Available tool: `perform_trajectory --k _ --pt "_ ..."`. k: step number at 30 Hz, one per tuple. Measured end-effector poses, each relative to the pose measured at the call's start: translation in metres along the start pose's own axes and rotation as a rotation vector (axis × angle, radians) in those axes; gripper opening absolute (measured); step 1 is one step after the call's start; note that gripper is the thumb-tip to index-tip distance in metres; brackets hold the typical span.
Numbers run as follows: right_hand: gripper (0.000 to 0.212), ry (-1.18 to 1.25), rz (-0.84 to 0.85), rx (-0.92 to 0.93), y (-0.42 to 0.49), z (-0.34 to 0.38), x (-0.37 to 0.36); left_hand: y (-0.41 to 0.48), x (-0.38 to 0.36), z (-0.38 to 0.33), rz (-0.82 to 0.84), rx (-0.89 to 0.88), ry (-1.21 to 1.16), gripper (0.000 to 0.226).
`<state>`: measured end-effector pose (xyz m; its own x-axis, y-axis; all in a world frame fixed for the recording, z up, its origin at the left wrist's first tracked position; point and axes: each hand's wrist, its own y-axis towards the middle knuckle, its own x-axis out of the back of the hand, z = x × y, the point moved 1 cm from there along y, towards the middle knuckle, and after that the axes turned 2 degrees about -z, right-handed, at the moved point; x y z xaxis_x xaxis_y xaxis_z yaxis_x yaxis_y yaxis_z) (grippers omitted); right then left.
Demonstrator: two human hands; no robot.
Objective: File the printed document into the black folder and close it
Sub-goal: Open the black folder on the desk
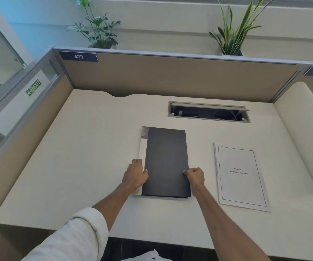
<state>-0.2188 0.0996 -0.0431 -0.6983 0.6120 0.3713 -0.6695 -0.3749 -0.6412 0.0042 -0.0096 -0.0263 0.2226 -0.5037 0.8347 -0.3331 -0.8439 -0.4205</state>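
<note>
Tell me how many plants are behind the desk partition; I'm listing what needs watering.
2. One leafy plant stands behind the partition at its left end, one long-leaved plant behind it toward the right. Their pots are mostly hidden, and more may stand out of frame.

folder point(166, 161) mid-desk point(88, 147) | document point(241, 176) to its right, apart | cable tray point(209, 112) behind both

single head view, looking forward-down over desk point(95, 147), hands near centre.

Both hands point(135, 175) on closed folder point(166, 162)
</note>
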Motion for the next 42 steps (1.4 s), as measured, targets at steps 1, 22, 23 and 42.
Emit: perform_trajectory --k 1,22,23,42 --pt "0.031 0.022 -0.012 -0.009 -0.001 0.002 0.002 0.001 0.001 0.001 -0.001 -0.001 -0.003 0.052" --pt "0.043 0.341 0.427 0.596 -0.08 0.086 -0.058 0.023 0.107 -0.029 -0.176 -0.245 -0.811 0.068" --pt "0.036 0.328 0.466 0.634 -0.085 0.085 -0.069 0.024 0.113 -0.023 -0.193 -0.264 -0.795 0.067" --pt "0.08 -1.001 0.422 1.095 -0.088 0.008 -0.189 0.041 0.164 0.141 -0.341 -0.025 -0.204 0.069"
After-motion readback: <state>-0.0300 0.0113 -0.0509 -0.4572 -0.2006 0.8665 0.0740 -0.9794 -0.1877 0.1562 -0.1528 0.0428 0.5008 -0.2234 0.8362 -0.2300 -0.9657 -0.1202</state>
